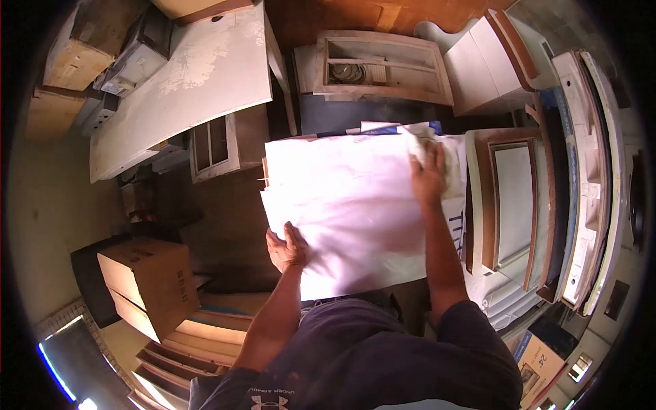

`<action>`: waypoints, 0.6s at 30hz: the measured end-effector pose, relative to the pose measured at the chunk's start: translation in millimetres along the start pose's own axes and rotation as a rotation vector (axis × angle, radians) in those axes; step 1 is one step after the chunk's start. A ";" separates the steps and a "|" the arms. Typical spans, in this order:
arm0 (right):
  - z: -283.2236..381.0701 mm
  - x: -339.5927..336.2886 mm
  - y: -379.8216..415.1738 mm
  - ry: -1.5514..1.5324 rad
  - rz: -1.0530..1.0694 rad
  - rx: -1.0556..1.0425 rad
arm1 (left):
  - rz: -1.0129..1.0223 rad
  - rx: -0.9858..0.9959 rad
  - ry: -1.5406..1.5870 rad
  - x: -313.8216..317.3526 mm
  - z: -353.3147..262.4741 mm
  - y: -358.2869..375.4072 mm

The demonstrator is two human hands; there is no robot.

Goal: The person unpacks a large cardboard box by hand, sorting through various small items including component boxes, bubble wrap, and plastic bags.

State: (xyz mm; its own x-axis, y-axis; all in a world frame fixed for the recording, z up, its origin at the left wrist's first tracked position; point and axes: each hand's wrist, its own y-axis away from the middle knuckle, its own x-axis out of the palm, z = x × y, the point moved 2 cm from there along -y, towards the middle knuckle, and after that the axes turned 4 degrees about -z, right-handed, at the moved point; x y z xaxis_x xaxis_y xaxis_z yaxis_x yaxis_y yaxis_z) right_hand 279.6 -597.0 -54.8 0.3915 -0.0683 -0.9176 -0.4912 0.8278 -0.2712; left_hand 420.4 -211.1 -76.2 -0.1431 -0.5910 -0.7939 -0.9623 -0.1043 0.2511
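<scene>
A large white sheet (348, 205) lies spread in front of my body, with more sheets and blue-printed edges showing under its far and right sides. My left hand (287, 247) grips its left edge, near the lower corner. Over at the upper right, my right hand (429, 174) presses a crumpled pale cloth (418, 137) against the sheet, fingers bent over it. Part of the cloth is hidden under that hand. Large dark letters (456, 232) show beside my right forearm. What supports the stack is hidden.
A worn white tabletop (205, 75) stands at the upper left, boxes behind it. Cardboard box (150, 283) sits left. Beyond the sheet is a wooden frame (383, 65) with coiled cable. Framed panels (512, 205) lean at right; wooden boards (205, 335) lie lower left.
</scene>
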 end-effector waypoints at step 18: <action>-16.3 -1.7 10.5 -0.049 -0.137 0.034 | -0.043 -0.001 -0.095 3.2 3.9 1.7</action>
State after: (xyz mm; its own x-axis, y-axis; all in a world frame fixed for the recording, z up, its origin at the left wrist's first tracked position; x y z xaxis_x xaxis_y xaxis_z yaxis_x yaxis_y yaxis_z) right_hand 261.1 -597.3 -60.9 0.4912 -0.1552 -0.8571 -0.4042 0.8310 -0.3822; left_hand 417.4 -210.0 -80.5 -0.1230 -0.5074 -0.8529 -0.9677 -0.1292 0.2163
